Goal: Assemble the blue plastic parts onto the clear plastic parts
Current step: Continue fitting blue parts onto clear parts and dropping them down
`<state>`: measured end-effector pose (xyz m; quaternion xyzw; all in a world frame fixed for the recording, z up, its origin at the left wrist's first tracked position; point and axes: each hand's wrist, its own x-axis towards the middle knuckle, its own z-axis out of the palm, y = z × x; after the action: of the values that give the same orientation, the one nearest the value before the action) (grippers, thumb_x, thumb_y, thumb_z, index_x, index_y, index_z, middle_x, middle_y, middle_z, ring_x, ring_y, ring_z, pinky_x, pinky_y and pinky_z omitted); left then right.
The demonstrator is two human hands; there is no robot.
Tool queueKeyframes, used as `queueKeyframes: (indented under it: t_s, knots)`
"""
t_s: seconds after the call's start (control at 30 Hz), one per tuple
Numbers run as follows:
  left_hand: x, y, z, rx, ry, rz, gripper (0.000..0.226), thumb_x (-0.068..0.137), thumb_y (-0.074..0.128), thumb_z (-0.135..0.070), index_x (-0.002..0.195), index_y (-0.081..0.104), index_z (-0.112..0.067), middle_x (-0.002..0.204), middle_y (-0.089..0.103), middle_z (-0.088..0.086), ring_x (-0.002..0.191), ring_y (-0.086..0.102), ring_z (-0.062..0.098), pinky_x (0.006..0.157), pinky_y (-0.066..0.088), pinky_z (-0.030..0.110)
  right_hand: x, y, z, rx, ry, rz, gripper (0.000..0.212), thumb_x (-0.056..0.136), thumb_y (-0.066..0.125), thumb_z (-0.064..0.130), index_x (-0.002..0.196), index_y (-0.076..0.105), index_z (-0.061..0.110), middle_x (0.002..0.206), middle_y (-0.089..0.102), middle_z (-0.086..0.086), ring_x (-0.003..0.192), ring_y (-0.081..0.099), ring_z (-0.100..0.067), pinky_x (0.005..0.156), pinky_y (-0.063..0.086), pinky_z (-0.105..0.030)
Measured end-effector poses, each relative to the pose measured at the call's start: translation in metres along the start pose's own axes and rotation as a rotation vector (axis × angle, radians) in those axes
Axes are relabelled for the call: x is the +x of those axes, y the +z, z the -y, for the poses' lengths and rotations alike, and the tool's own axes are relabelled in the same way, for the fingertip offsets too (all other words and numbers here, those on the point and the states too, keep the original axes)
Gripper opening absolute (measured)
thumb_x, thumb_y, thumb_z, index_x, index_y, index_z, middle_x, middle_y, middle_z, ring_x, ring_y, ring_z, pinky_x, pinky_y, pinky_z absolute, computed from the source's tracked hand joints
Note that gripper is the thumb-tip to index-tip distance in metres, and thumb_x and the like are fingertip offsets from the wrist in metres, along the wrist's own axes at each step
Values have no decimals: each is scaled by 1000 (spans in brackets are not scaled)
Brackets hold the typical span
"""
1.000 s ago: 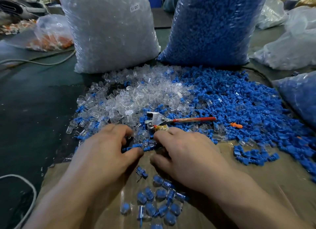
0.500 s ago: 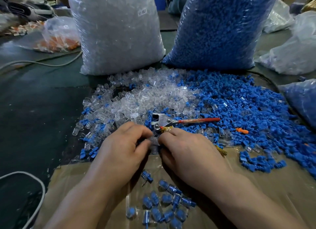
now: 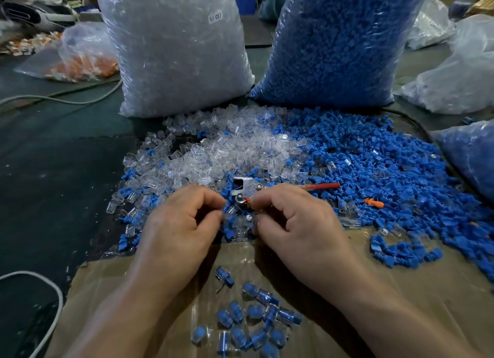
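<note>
The clear plastic parts (image 3: pixel 227 154) are glassy and see-through, glinting at their edges. The blue plastic parts (image 3: pixel 374 170) beside them are opaque with a duller, satin face. The sack of clear parts (image 3: pixel 173 50) and the sack of blue parts (image 3: pixel 339 44) are thin crinkled film, shiny with highlights. The table (image 3: pixel 53 170) has a dark green, matt covering, faintly scuffed. The cardboard (image 3: pixel 401 290) is brown and matt, edged by glossy clear tape (image 3: pixel 112 261). The pliers (image 3: pixel 244 188) have a bare, bright metal head and a smooth red handle (image 3: pixel 320 185). The assembled pieces (image 3: pixel 254 320) show blue under a gleaming clear shell.
</note>
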<state>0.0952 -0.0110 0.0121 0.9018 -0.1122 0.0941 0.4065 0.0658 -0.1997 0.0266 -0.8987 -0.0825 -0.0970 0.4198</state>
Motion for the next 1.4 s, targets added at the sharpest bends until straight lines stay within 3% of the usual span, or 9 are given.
queueKeyframes:
  t_s: [0.13, 0.2, 0.33, 0.53, 0.67, 0.83, 1.2, 1.3, 1.4]
  knots:
    - [-3, -8, -2, 11, -15, -47, 12, 85, 69, -30, 88, 65, -41, 93, 63, -26, 89, 58, -11, 63, 42, 14, 1, -2, 0, 63, 7, 26, 16, 90, 58, 21, 88, 61, 37, 100, 57, 25, 95, 58, 3, 80, 51, -20]
    - [-3, -11, -3, 145, 16, 38, 7, 85, 69, -36, 88, 65, -41, 83, 62, -21, 88, 56, -11, 63, 39, 14, 1, -1, 1, 39, -14, 30, 14, 90, 58, 22, 89, 61, 36, 98, 57, 24, 95, 58, 2, 81, 51, -23]
    - [-3, -12, -6, 323, 34, 206, 21, 85, 68, -47, 104, 63, -42, 95, 57, -25, 87, 54, -3, 76, 48, 27, -3, -1, 3, 2, -43, 30, 12, 94, 59, 26, 97, 60, 37, 96, 59, 22, 95, 57, 1, 80, 50, -25]
    - [-1, -18, -5, 296, -22, 294, 25, 86, 75, -36, 95, 57, -50, 96, 56, -32, 92, 50, -18, 70, 35, 6, -4, -3, 4, 11, -2, 69, 11, 94, 59, 32, 100, 54, 40, 92, 57, 26, 88, 55, 5, 71, 44, -13]
    - [0, -17, 0, 231, -77, 284, 28, 87, 75, -23, 92, 61, -47, 103, 55, -39, 99, 45, -25, 69, 37, 7, -6, -3, 4, 48, 24, 58, 16, 91, 64, 33, 99, 53, 41, 97, 56, 30, 85, 57, 4, 68, 46, -12]
    - [0, -12, -4, 306, -21, 257, 25, 88, 74, -29, 87, 57, -47, 90, 57, -28, 84, 52, -13, 65, 35, 8, -5, -2, 3, 55, -4, 40, 12, 90, 64, 33, 98, 56, 38, 99, 56, 27, 88, 57, 3, 74, 46, -14]
    - [1, -12, -7, 404, 37, 267, 12, 92, 68, -34, 96, 60, -43, 92, 55, -28, 85, 49, -13, 65, 33, 8, -3, 3, 1, 101, 10, 60, 21, 90, 66, 30, 103, 55, 43, 98, 60, 28, 90, 59, 5, 77, 47, -13]
    - [-3, -11, -8, 285, -19, 182, 11, 90, 66, -36, 88, 59, -43, 84, 62, -23, 84, 56, -12, 60, 36, 11, -4, 2, 0, 135, 65, 68, 20, 88, 68, 34, 99, 54, 44, 93, 62, 26, 83, 62, 4, 69, 52, -18]
    - [-7, -12, -13, -40, -66, 58, 13, 87, 65, -35, 90, 62, -47, 87, 68, -26, 77, 64, -7, 59, 44, 14, -3, 1, -1, 198, 104, 74, 18, 87, 70, 33, 95, 59, 45, 92, 64, 26, 81, 63, 5, 70, 53, -15]
